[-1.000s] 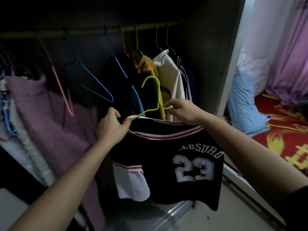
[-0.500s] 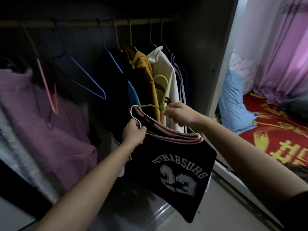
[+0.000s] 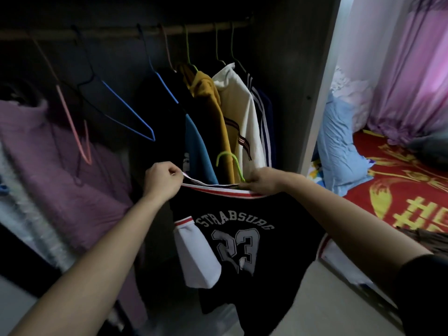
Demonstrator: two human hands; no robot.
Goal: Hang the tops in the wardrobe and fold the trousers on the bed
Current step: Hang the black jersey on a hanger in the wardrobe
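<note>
I see the rail (image 3: 126, 32) across the far top of the wardrobe. From it hang an empty pink hanger (image 3: 72, 124) and an empty blue hanger (image 3: 128, 117) on the left, then a mustard top (image 3: 211, 105) and a cream top (image 3: 240, 112) further right. On the right, the bed (image 3: 400, 187), covered in red, carries a blue pillow (image 3: 339, 146) at its left edge and, farther, a dark bundle (image 3: 431, 146), perhaps clothing.

Dim wardrobe (image 3: 291, 81) interior in deep shadow; light enters at right through the pink curtain (image 3: 412, 81). Slight motion blur; wide-angle bending at the edges; corners darkened
</note>
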